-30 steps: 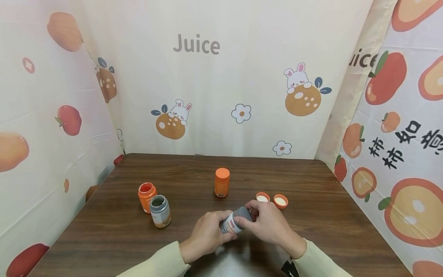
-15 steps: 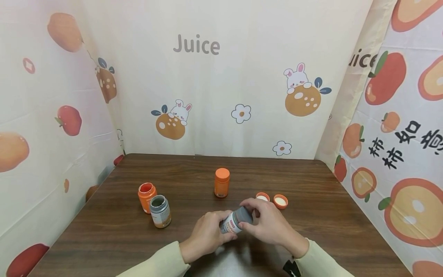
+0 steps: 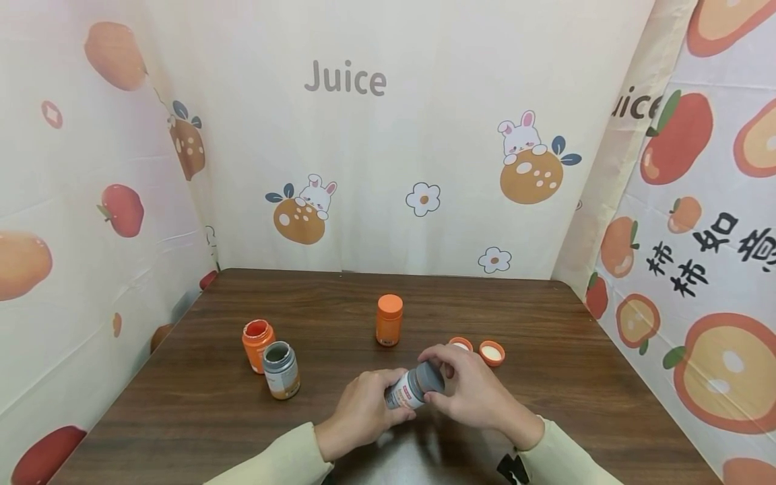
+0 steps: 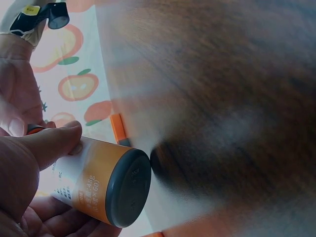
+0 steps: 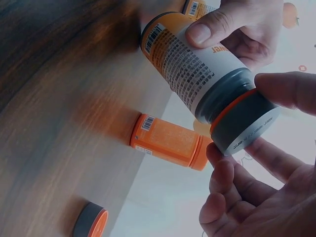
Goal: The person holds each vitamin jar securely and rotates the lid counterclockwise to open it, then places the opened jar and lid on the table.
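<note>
- Since a second ago, your right hand (image 3: 475,387) has turned and shifted a little up and away from the held bottle (image 3: 400,393), and more of the bottle's grey neck shows below the grey lid (image 3: 431,376).
- Your thumb, which lay lower across the lid before, now sits at the lid's edge; your left hand (image 3: 366,404) has stayed where it was.
- The held bottle is off the table (image 3: 182,424), tilted, its lid end up toward your right hand and its base toward your left.
- Your left hand is wrapped round the bottle's body, thumb on the label side.
- Your right hand pinches the lid between thumb and fingers (an orange inner rim peeks out on the right wrist view); whether the lid is fully free of the neck, you cannot tell.
- Count four bottles: the one you hold, one capped orange bottle (image 3: 389,322) standing farther back, and, side by side on your left, one uncapped orange bottle (image 3: 254,345) and one uncapped grey bottle (image 3: 282,377).
- Count two loose lids (image 3: 492,352) on the table, just beside each other beyond your right hand, pale inner faces up.
</note>
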The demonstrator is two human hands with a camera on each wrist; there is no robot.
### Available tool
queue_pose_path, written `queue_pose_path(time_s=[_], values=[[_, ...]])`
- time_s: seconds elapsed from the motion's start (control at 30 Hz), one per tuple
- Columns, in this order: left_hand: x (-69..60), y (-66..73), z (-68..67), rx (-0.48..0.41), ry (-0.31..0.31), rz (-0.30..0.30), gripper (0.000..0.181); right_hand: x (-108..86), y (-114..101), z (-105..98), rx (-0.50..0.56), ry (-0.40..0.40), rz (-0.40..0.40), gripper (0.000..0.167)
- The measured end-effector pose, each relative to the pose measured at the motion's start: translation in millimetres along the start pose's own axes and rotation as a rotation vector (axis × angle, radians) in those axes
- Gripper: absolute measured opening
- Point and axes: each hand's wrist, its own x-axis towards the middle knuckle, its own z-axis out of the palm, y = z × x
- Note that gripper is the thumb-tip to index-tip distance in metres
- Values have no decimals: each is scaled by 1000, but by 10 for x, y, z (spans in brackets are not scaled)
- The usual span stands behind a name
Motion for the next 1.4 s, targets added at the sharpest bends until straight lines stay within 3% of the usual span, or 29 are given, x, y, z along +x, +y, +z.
queue_pose_path(time_s=[0.7, 0.97, 1.4], values=[[-1, 7, -9, -13, -5, -21, 49, -3, -6, -85, 43, -25, 73, 51], [2, -3, -5, -19, -6, -29, 50, -6, 32, -110, 55, 5, 22, 51], [-2, 2, -20, -43, 5, -38, 50, -13, 78, -140, 64, 31, 10, 50]])
